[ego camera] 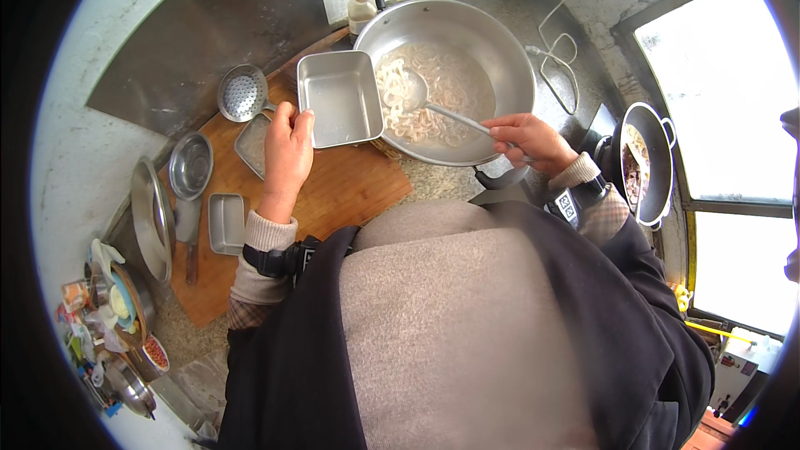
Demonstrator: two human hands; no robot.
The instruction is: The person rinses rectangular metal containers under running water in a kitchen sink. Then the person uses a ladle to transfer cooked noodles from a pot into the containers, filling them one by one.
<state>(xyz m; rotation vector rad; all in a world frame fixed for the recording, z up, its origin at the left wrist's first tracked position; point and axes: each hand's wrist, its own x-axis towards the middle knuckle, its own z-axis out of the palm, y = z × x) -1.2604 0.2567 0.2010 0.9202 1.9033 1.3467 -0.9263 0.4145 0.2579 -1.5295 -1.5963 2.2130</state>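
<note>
My left hand (pixel 287 153) grips the near left corner of a rectangular metal pan (pixel 340 100), whose inside shows no food. That pan overlaps the left rim of a large two-handled steel wok (pixel 509 75). In the wok lie many pale ring-shaped or curled food pieces (pixel 437 122) in cloudy liquid. My right hand (pixel 525 140) is closed on the handle of a metal ladle (pixel 417 90), and the ladle's bowl rests among the pieces at the left side of the wok.
On the wooden board (pixel 356 187) at left are a skimmer (pixel 242 92), a container partly behind my left hand, a small metal tray (pixel 226 224), a metal bowl (pixel 191 165) and a knife (pixel 192 262). A bottle (pixel 361 9) stands behind the wok. A second pan (pixel 659 162) holds food at right.
</note>
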